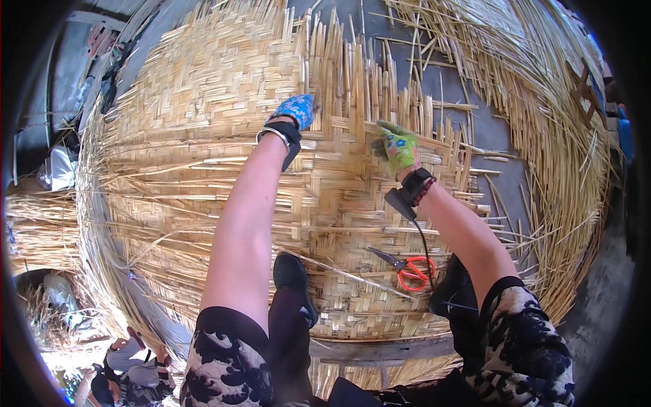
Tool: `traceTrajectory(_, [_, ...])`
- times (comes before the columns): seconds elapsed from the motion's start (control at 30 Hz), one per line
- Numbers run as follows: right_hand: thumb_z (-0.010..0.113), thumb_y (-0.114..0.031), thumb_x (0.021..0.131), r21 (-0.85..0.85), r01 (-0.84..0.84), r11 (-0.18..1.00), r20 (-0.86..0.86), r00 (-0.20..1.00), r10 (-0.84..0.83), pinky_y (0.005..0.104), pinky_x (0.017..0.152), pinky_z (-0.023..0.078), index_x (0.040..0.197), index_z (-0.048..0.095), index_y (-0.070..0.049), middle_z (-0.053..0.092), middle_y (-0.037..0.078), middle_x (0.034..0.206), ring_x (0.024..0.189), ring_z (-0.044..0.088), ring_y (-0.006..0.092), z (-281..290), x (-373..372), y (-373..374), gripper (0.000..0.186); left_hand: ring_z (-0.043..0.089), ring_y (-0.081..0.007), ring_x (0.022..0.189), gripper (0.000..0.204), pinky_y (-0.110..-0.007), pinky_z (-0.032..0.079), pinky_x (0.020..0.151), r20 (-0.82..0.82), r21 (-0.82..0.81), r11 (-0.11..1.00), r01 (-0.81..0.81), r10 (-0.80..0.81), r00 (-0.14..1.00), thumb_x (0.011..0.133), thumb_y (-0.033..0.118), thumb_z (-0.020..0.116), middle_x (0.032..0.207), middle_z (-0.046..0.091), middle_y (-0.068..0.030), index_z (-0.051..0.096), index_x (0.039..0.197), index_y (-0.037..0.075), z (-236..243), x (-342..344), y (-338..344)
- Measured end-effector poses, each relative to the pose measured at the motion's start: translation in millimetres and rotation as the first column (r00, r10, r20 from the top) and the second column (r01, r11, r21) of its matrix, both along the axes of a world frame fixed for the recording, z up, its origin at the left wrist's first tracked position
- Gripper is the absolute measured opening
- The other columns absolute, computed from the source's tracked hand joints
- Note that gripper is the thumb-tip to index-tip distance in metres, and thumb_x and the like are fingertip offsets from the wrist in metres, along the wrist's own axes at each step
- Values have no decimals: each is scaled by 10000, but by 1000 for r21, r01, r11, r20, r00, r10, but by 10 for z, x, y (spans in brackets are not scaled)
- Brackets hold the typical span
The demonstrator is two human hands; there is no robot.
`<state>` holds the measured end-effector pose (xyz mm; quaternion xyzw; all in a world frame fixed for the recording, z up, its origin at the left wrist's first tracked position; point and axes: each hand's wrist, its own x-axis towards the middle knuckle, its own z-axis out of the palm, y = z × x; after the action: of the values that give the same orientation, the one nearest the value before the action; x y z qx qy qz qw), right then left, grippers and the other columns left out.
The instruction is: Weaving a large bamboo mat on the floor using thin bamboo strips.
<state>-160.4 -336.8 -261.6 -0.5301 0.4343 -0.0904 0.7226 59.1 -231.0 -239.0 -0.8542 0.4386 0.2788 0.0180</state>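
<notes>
Orange-handled scissors (pixel 407 270) on woven bamboo mat (pixel 203 136); both gloved hands' fingers pressing loose strips (pixel 352 74), grip unclear.

Bright, even daylight on sharp central detail; short soft shadows beneath the forearms; strong fisheye bending toward a black vignetted rim; lower-left corner overexposed.

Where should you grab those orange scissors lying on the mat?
Take the scissors by the orange handle loops, coming from the right hand side. The loops lie flat on the woven mat toward the right, while the blades point left and look sharp.
</notes>
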Motion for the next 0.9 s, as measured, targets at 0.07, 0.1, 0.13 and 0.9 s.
traceTrajectory(0.07, [456,-232,763,-498,-96,862,-40,995,88,378,604,443,878,595,-91,596,58,839,772,562,239,93,-36,-158,229,495,-343,944,294,-414,397,817,-30,-13,1000,-5,5,1000,798,244,438,1001,527,-202,540,958,21,55,-111,-93])
traceTrajectory(0.1, [497,-210,742,-850,-186,493,-118,979,166,364,625,436,889,590,-92,593,63,843,760,557,239,121,-13,-236,210,495,-343,944,301,-415,395,817,-39,-15,1000,-27,26,999,806,256,421,998,528,-201,539,961,27,84,-95,-101])
traceTrajectory(0.13, [538,-188,721,-972,-236,-9,-234,953,191,350,646,428,900,585,-94,590,68,848,749,553,238,149,2,-294,208,505,-345,912,284,-425,397,800,-9,-94,996,-7,6,1000,789,231,423,963,538,-202,541,953,31,-49,-55,-43])
traceTrajectory(0.9, [517,-357,715,-594,-781,195,-703,621,346,372,619,445,739,609,-98,579,107,747,753,554,273,-112,271,-332,275,531,-257,935,925,-414,317,834,140,20,916,-401,395,908,617,559,580,1043,536,-157,163,1296,87,107,-671,-91])
